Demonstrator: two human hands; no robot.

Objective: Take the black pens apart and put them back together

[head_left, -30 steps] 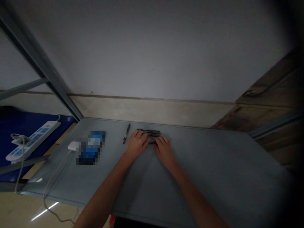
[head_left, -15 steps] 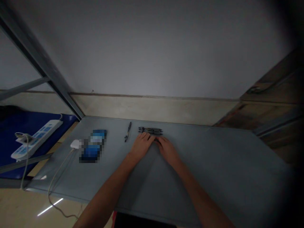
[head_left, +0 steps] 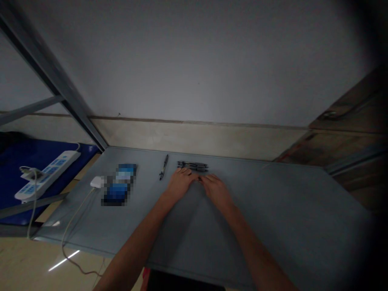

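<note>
Several black pens point(head_left: 193, 166) lie side by side, running left to right, on the grey table. Just in front of them, my left hand point(head_left: 181, 181) is closed with its fingertips down. Close against it, my right hand point(head_left: 216, 189) is closed too, the thumbs almost meeting. A small dark piece of a pen point(head_left: 199, 179) shows between the two hands; the fingers hide most of it. To the left of my hands, a single pen point(head_left: 163, 167) lies apart, pointing away from me.
A blurred-out phone point(head_left: 119, 184) with a white plug point(head_left: 97, 182) and cable lies on the table's left. Beyond the metal frame point(head_left: 77, 123), a white power strip point(head_left: 48, 176) rests on a blue surface. The wall stands behind the table point(head_left: 287, 210).
The hands stay in almost the same spot, with only slight shifts of the fingers. The row of pens and the single pen have not visibly moved; the view has tilted a little.
</note>
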